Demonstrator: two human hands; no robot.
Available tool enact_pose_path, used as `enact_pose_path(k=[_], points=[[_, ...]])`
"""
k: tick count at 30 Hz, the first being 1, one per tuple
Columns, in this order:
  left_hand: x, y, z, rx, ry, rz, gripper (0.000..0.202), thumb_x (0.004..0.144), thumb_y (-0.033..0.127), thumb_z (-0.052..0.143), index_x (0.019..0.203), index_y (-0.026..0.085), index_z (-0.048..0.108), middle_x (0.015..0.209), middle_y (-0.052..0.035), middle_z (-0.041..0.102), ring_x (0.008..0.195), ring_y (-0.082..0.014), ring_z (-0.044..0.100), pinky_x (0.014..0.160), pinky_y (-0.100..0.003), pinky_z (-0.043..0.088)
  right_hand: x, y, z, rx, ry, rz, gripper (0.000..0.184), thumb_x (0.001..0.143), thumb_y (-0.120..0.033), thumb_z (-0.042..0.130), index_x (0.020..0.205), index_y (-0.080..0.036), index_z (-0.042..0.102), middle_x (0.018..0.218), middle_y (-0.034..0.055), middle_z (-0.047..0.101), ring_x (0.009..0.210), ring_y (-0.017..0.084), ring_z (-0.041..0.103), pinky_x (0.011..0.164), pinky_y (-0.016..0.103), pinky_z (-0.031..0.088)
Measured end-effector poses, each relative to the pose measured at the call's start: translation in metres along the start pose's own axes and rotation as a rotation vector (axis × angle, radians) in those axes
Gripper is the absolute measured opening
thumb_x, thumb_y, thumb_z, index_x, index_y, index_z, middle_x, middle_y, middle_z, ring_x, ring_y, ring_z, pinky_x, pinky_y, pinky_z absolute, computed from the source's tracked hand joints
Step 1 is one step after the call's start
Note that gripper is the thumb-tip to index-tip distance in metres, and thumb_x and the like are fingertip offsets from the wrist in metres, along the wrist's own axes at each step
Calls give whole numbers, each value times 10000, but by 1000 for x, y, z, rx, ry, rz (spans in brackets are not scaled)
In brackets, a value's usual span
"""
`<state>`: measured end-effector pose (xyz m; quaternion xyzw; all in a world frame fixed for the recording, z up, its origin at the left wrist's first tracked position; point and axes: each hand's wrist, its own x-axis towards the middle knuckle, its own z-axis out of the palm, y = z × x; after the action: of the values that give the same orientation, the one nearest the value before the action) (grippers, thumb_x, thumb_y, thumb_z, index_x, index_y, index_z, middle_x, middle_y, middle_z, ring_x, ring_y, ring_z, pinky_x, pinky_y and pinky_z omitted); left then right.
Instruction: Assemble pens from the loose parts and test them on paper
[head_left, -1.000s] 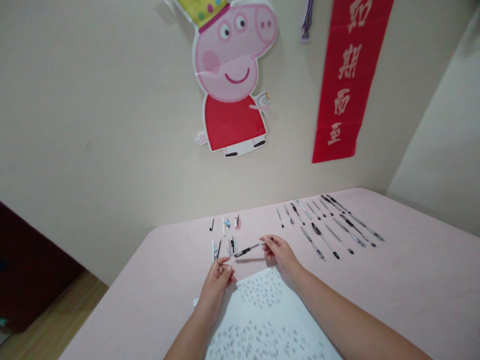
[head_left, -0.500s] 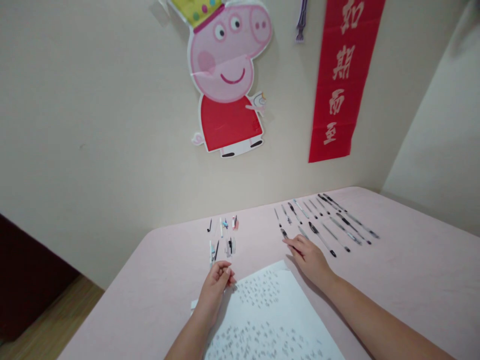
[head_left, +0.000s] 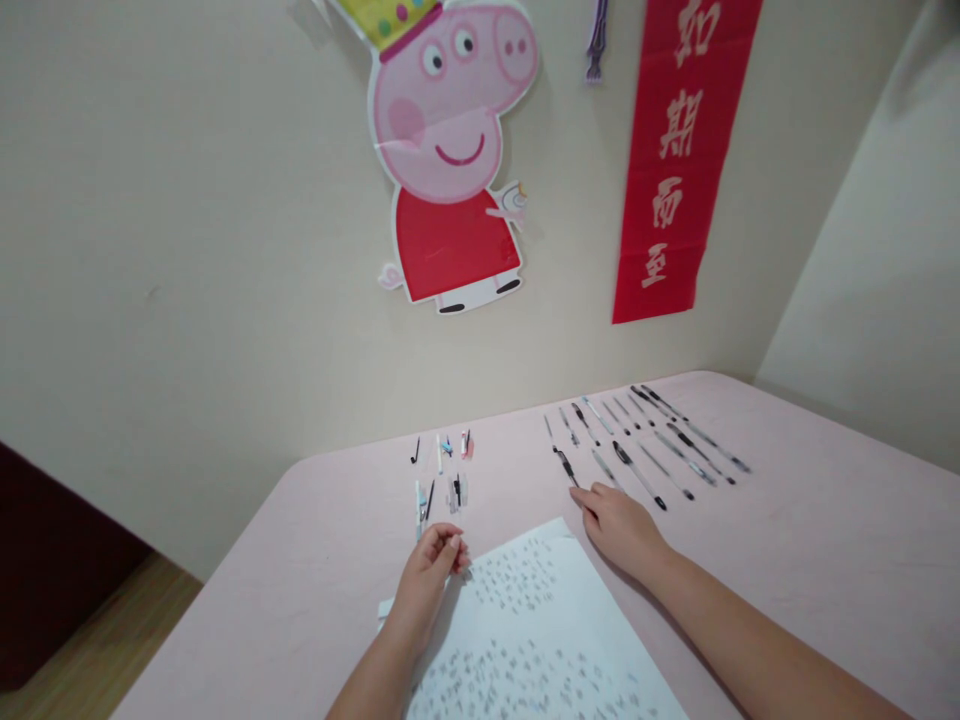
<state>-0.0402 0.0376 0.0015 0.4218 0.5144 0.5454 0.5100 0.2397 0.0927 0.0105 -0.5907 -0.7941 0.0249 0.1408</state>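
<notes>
A black-gripped pen (head_left: 567,466) lies on the pink table, in the near row of pens on the right. My right hand (head_left: 619,522) is just below it, index finger stretched out and its tip touching the pen's near end. The other fingers are loosely bent, and no grip on the pen shows. My left hand (head_left: 433,562) rests at the left edge of the written sheet of paper (head_left: 600,625). Its fingers are curled in towards the thumb, so whatever they may hold is hidden.
Several pens (head_left: 637,470) lie in two slanting rows at the right. Small groups of pen parts (head_left: 456,490) and caps lie at the left. Behind the pink table (head_left: 817,540) rises a wall with a pig cutout (head_left: 457,240) and a red banner (head_left: 667,180).
My right hand has drawn back slightly towards me, so more of the black-gripped pen shows. My left hand has stayed almost still. The whole view has shifted slightly.
</notes>
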Motion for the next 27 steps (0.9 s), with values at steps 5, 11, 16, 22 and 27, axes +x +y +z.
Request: enact_pose_path(k=[5,11,16,22,27], points=[[0,0,0,22,-5,6,264,738,412,667,834,181,582,673,13,582,613,-115,523,587,-242,386,-1,-3,1,-81,-67,78,505,812,-121,386,1302,-97,504,939,131,665,841,223,612,691,293,394],[0,0,1,47,-18,31,237,752,402,649,826,186,585,661,14,573,609,-117,515,582,-243,383,0,0,1,-145,-61,135,490,825,-125,380,1295,-62,504,957,156,666,868,240,623,699,300,411],[0,1,1,60,-24,33,224,757,397,640,818,188,586,651,13,575,605,-119,509,580,-242,381,0,3,2,-143,-19,125,471,827,-131,394,1278,-71,515,932,144,663,843,229,622,685,293,415],[-2,3,3,54,-36,28,215,743,389,646,792,189,584,637,18,571,596,-117,505,575,-237,375,-3,-8,-6,21,128,-40,321,855,-159,398,1085,-138,622,905,92,660,829,197,605,719,282,406],[-3,5,3,65,-35,28,231,730,402,655,785,187,588,622,15,573,584,-119,505,568,-239,376,-7,-19,-7,139,109,-233,197,763,-84,424,767,-172,600,757,46,616,727,171,560,671,268,379]])
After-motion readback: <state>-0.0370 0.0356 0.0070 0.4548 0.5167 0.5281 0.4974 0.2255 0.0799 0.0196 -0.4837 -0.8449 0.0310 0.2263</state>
